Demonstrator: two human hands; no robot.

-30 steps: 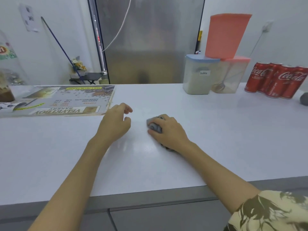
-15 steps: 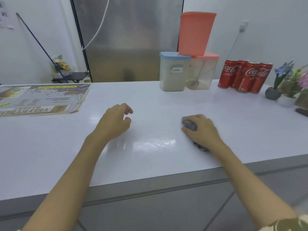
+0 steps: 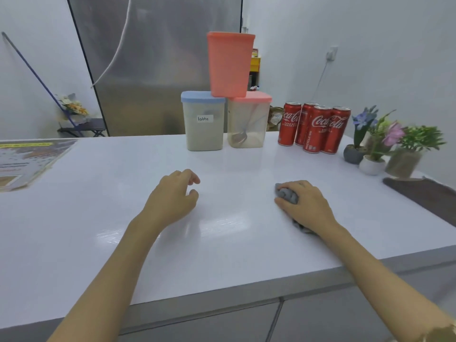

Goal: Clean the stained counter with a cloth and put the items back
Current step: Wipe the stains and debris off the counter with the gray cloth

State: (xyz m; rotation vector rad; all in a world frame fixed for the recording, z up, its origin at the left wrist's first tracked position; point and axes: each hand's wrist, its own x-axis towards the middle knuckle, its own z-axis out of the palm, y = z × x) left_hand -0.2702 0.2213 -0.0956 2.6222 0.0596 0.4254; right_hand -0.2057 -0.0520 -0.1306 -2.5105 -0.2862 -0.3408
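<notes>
My right hand grips a bunched grey cloth and presses it on the white counter, right of centre. The cloth pokes out past my fingers and under my wrist. My left hand rests on the counter at the middle, fingers loosely curled and holding nothing. The counter surface between my hands is glossy with a damp sheen. At the back stand a blue-lidded tub labelled "latte", a pink-lidded clear tub with a spoon inside, and a pink tub stacked on both.
Several red cola cans stand at the back right, with small potted flowers beside them. A dark mat lies at the right edge. A printed menu board lies at the left. A steel fridge stands behind the counter.
My right hand has slid the cloth to the right across the counter. The view has turned right, bringing the flowers and mat into sight. My left hand stayed in place.
</notes>
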